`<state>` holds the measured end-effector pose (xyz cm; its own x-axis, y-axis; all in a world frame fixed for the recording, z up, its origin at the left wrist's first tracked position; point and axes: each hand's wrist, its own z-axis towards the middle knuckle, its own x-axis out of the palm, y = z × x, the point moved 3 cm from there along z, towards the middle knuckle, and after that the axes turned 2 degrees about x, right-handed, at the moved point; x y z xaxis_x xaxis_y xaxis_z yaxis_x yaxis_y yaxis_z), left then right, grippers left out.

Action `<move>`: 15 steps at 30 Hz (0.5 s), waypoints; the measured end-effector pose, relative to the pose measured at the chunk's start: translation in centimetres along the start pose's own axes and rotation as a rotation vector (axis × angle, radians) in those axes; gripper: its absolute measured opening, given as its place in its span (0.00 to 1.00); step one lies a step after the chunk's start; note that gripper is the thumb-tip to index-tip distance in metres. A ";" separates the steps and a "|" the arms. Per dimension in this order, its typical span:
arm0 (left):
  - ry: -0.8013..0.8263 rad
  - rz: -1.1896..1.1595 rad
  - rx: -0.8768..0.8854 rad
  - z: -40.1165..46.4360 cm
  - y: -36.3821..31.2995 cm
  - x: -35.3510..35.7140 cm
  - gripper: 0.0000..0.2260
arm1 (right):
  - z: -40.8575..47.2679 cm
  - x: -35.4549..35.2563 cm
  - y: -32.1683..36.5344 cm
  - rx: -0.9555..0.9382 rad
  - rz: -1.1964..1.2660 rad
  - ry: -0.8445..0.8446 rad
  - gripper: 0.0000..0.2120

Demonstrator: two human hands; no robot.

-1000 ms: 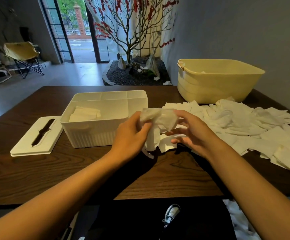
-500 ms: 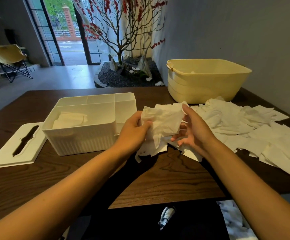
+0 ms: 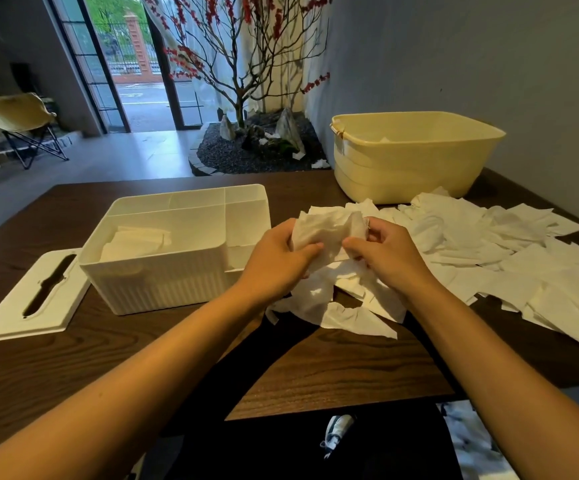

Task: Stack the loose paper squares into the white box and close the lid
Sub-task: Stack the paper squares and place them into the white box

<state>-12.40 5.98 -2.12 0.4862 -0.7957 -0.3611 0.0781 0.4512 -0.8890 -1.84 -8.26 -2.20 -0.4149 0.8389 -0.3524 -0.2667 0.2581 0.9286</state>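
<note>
Lid [image 3: 33,295]: flat on the wooden table [image 3: 333,372], just left of the white box, its near edge touching or almost touching the box's left wall; the long dark slot faces up.

White box [image 3: 163,271]: open, standing left of the hands. Its big compartment holds a few paper squares lying flat toward the left side. Narrow divided sections run along its far side and right end; I cannot tell what is in them.

Stacked squares in the box [image 3: 135,242]: low in the big compartment, well below the rim, a little untidy.

Left hand [image 3: 274,259]: just right of the box's right end, fingers curled round the left edge of a crumpled paper square, thumb pressed on its front. The wrist crosses in front of the box's near right corner.

Held paper square [image 3: 326,228]: between the two hands, lifted off the table, rumpled and standing roughly upright, close to the box's right wall and level with its rim.

Right hand [image 3: 385,258]: right of the box, a short gap from the left hand, thumb and curled fingers pinching the right edge of the same square.

Loose paper squares [image 3: 509,258]: a wide white spread on the table right of the box, starting under both hands and running to the table's right edge, overlapping every which way.

Yellow tub [image 3: 409,157]: on the table behind the spread, farther back and to the right of the box, its lower front edge touching the sheets.
</note>
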 end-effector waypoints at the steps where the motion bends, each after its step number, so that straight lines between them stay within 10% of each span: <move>1: 0.007 0.085 0.040 -0.1 0.0 0.2 0.07 | 0.1 -0.1 -0.1 -0.031 -0.062 -0.023 0.04; 15: -0.048 0.230 0.205 -5.3 -0.2 -3.3 0.14 | -3.8 3.8 1.5 -0.180 0.038 0.099 0.07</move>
<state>-18.63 6.41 -2.23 0.5518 -0.6457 -0.5278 0.1327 0.6929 -0.7088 -7.16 -6.53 -2.62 -0.5090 0.7927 -0.3354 -0.3966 0.1298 0.9088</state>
